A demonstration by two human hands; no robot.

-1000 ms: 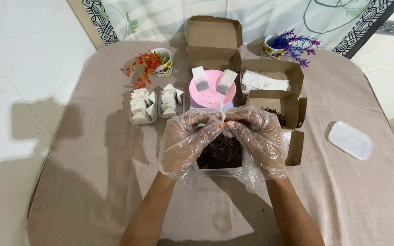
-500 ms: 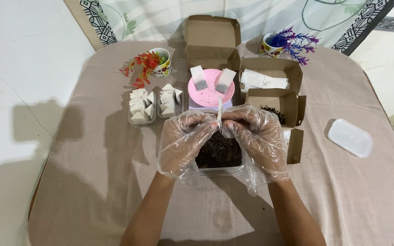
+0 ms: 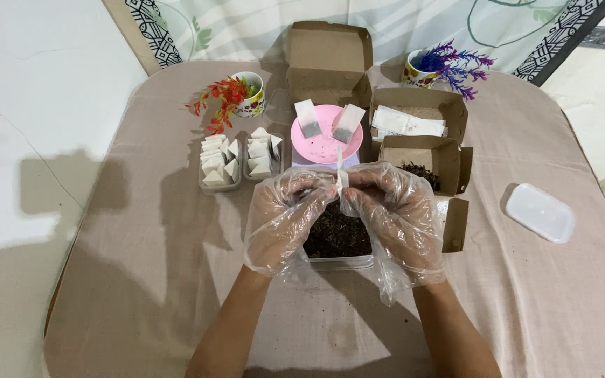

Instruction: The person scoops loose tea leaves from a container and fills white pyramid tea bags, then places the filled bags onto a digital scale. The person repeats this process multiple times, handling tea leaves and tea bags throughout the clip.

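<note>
A: Low in the frame, what are the hands doing?

B: Both wear loose clear gloves. The left hand (image 3: 285, 217) and the right hand (image 3: 393, 213) meet at centre, fingertips pinched together on a small white tea bag (image 3: 341, 175) that stands upright between them, probably so nothing spills from its mouth.

A: Over what?

B: Right above a clear tub of dark loose tea (image 3: 337, 238), which would catch any crumbs that fall.

A: Further up?

B: Just behind the hands sits a pink dish (image 3: 325, 143) with two filled bags lying on it, apart from each other. To its left, two clear trays of folded white bags (image 3: 238, 164), side by side. To its right, open cardboard boxes (image 3: 421, 140), one with white paper sachets, one with dark tea.

A: And the far edge?

B: A cup with a red plant (image 3: 236, 94) at upper left, a cup with a purple plant (image 3: 442, 66) at upper right. A white lid (image 3: 540, 212) lies alone at mid right
</note>
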